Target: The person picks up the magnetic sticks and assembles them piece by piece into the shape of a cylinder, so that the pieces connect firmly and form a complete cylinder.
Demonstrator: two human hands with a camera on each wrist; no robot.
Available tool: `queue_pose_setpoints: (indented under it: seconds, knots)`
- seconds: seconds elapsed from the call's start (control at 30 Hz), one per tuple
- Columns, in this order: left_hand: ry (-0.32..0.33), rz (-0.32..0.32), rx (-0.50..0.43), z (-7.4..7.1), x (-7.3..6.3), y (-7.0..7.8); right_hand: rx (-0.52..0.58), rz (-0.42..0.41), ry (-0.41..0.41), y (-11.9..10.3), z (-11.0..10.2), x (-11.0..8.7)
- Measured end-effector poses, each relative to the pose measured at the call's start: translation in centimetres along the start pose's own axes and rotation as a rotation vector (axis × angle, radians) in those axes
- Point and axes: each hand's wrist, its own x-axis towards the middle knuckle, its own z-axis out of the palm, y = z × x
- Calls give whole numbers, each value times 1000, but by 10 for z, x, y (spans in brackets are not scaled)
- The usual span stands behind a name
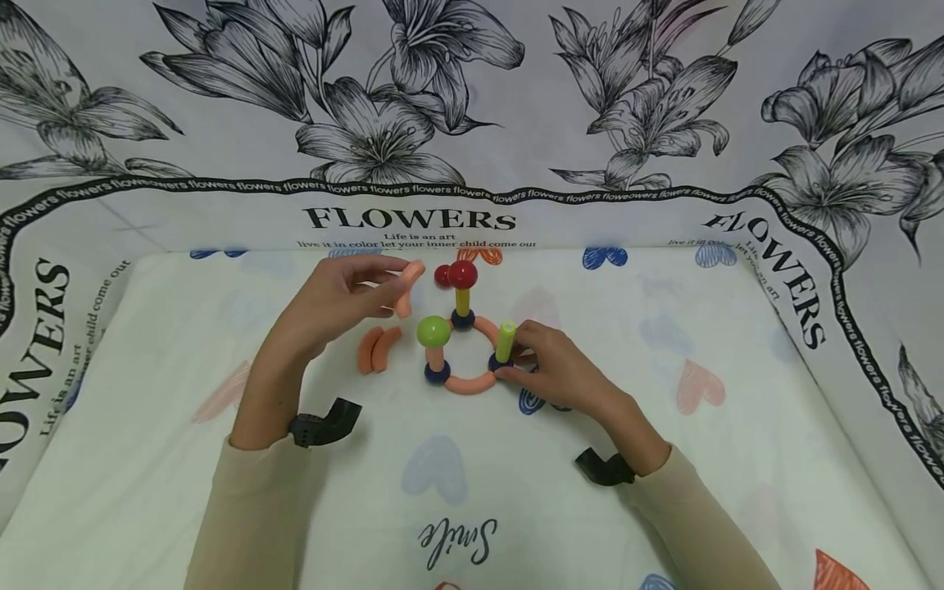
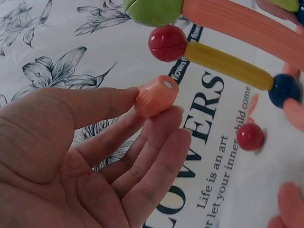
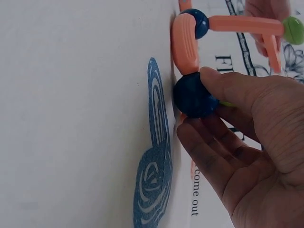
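Head | orange stick [image 1: 408, 290] pinched in left hand [image 1: 345, 292] | blue ball [image 1: 498, 363] in right hand [image 1: 558, 365]

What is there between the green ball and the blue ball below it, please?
An orange stick stands between the green ball and the blue ball. The head view and the right wrist view both show it.

Left hand [image 1: 341, 293] in a fingertip pinch, right hand [image 1: 562, 367] in a thumb-and-fingers grip
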Motion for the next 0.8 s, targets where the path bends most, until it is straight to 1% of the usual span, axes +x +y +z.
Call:
queue_pose_setpoints:
  seconds: [0.1,0.3,0.5,0.7,0.8]
  knots:
    - [-30,17,-29,4,3,1,-11,-12,-8,-2,0,1]
    - [-101,58,-38,9,8,-1,-46,-8,13,-3,-6,0]
    - [-136,31,-78,11,12,-3,-28,-5,-1,-2,-5,-1]
    - [-144,-23,-92,13,16,-3,-11,7,0,-3,-1,0]
    - [-149,-27,-100,13,17,-5,-14,5,2,-3,1,1]
